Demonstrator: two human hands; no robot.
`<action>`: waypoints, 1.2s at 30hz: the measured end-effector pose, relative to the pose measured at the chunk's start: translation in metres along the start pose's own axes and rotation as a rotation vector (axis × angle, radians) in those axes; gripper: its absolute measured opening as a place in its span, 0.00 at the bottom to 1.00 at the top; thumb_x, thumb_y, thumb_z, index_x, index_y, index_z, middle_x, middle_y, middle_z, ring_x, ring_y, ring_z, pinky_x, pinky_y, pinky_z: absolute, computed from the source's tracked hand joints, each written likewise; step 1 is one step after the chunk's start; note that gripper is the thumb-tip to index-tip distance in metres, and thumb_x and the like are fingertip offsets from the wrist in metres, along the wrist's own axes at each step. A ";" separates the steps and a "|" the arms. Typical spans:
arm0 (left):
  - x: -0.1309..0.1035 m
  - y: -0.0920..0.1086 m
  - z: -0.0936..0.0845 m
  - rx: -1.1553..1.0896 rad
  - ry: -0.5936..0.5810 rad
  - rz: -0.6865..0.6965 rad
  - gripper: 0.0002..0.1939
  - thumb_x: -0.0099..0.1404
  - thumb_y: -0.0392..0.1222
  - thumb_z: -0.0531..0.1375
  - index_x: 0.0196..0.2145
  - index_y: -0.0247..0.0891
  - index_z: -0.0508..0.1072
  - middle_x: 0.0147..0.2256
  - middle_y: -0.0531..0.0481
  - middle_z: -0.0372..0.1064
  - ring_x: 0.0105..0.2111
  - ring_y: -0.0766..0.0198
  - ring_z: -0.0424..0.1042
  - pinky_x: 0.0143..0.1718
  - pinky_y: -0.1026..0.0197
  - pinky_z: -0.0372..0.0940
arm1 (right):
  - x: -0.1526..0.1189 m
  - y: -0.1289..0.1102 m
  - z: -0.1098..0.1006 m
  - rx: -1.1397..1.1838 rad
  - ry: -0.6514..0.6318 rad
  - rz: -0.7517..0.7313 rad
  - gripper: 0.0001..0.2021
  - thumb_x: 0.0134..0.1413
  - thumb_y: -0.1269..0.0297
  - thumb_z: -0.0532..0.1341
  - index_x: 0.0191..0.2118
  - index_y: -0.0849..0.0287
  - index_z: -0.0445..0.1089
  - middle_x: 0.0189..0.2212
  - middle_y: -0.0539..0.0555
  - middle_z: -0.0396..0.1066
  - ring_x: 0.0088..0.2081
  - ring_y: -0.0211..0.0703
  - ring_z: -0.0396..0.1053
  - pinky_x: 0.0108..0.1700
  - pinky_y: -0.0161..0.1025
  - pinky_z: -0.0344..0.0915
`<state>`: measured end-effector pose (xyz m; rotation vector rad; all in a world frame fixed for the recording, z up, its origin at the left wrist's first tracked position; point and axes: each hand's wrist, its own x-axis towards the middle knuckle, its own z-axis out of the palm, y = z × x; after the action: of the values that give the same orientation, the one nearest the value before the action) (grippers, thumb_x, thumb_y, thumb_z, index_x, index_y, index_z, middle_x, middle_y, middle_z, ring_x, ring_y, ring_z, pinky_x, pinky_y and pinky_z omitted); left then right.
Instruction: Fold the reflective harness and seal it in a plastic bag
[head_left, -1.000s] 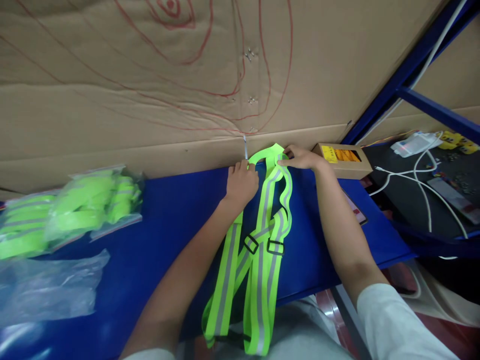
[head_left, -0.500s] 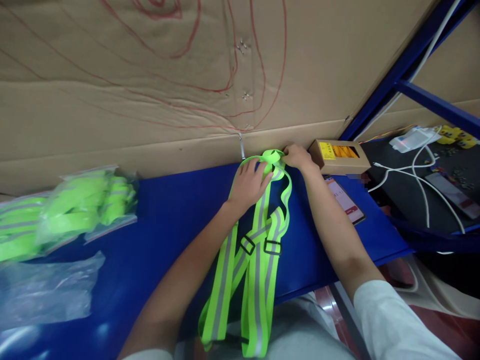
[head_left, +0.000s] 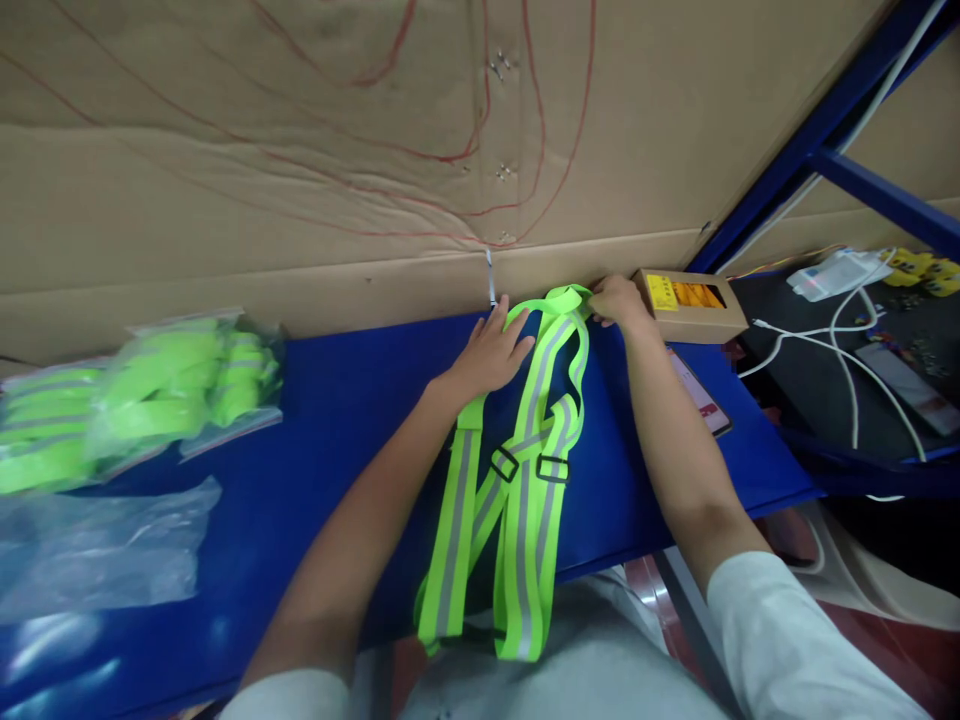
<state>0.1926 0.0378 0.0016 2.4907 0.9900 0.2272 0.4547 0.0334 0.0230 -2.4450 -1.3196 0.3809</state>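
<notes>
A neon-green reflective strap harness [head_left: 525,500] with grey stripes and two black buckles lies stretched toward me, its near loops hanging over the table's front edge. My left hand [head_left: 491,355] lies over the harness's left strap, fingers spread and open, gripping nothing. At the far end, my right hand [head_left: 616,302] is closed at the bunched straps, with its fingertips pinching the band's edge. Part of the left strap is hidden under my left hand.
Clear bags of folded green straps [head_left: 161,390] and a flat plastic bag [head_left: 105,550] lie left on the blue table [head_left: 330,400]. A small cardboard box [head_left: 694,305] and a phone [head_left: 701,395] sit right. Behind stands a cardboard wall [head_left: 637,130]; a blue frame [head_left: 885,190] and cables are beyond.
My left hand has slid left off the far bunch of straps, and its fingers have spread. My right hand stays at the far end. The view has shifted slightly.
</notes>
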 end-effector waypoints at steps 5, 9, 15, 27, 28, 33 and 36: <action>-0.066 -0.013 -0.019 -0.128 0.145 0.076 0.32 0.79 0.57 0.42 0.72 0.37 0.57 0.75 0.38 0.45 0.75 0.55 0.46 0.75 0.47 0.47 | -0.049 0.019 -0.008 0.065 0.166 -0.164 0.25 0.70 0.62 0.55 0.67 0.67 0.63 0.60 0.70 0.72 0.64 0.60 0.68 0.67 0.56 0.62; -0.111 -0.005 0.008 -0.258 0.184 -0.093 0.30 0.80 0.58 0.41 0.70 0.40 0.61 0.73 0.38 0.50 0.75 0.55 0.49 0.74 0.43 0.50 | -0.126 0.018 0.029 0.194 0.173 -0.514 0.29 0.75 0.50 0.44 0.73 0.59 0.55 0.74 0.64 0.52 0.75 0.54 0.48 0.73 0.58 0.50; -0.083 0.044 0.049 -0.115 0.162 -0.109 0.31 0.80 0.55 0.42 0.73 0.38 0.52 0.76 0.32 0.38 0.77 0.46 0.37 0.72 0.26 0.36 | -0.144 -0.008 0.072 -0.015 0.028 -0.530 0.34 0.75 0.45 0.44 0.74 0.62 0.54 0.77 0.66 0.42 0.78 0.60 0.38 0.74 0.60 0.42; -0.274 0.029 -0.001 -0.049 0.230 0.144 0.25 0.77 0.42 0.49 0.69 0.51 0.62 0.69 0.46 0.61 0.68 0.56 0.64 0.67 0.50 0.66 | -0.251 0.053 0.007 0.227 0.036 -0.795 0.26 0.75 0.58 0.47 0.75 0.44 0.53 0.75 0.53 0.52 0.75 0.52 0.51 0.75 0.59 0.52; -0.295 0.034 0.007 0.014 0.206 0.181 0.29 0.76 0.45 0.51 0.72 0.51 0.57 0.70 0.44 0.60 0.69 0.54 0.62 0.66 0.48 0.67 | -0.271 0.065 0.011 0.198 -0.022 -0.865 0.28 0.75 0.57 0.49 0.76 0.42 0.49 0.76 0.52 0.49 0.75 0.53 0.50 0.74 0.61 0.54; -0.322 0.067 0.064 0.236 0.062 0.215 0.47 0.71 0.64 0.57 0.75 0.31 0.50 0.72 0.34 0.54 0.72 0.44 0.57 0.66 0.44 0.65 | -0.320 0.084 0.041 -0.016 -0.154 -0.929 0.36 0.70 0.53 0.59 0.77 0.50 0.46 0.77 0.61 0.41 0.77 0.65 0.41 0.72 0.70 0.53; -0.308 0.082 0.088 0.331 0.133 0.152 0.42 0.70 0.63 0.58 0.71 0.33 0.61 0.70 0.37 0.59 0.70 0.43 0.60 0.68 0.41 0.61 | -0.310 0.073 0.047 -0.064 -0.148 -0.937 0.29 0.70 0.55 0.59 0.73 0.49 0.58 0.75 0.60 0.51 0.76 0.66 0.43 0.71 0.73 0.51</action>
<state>0.0455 -0.2557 -0.0352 2.8903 0.9551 0.3015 0.3259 -0.2577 -0.0264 -1.5820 -2.3448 0.2600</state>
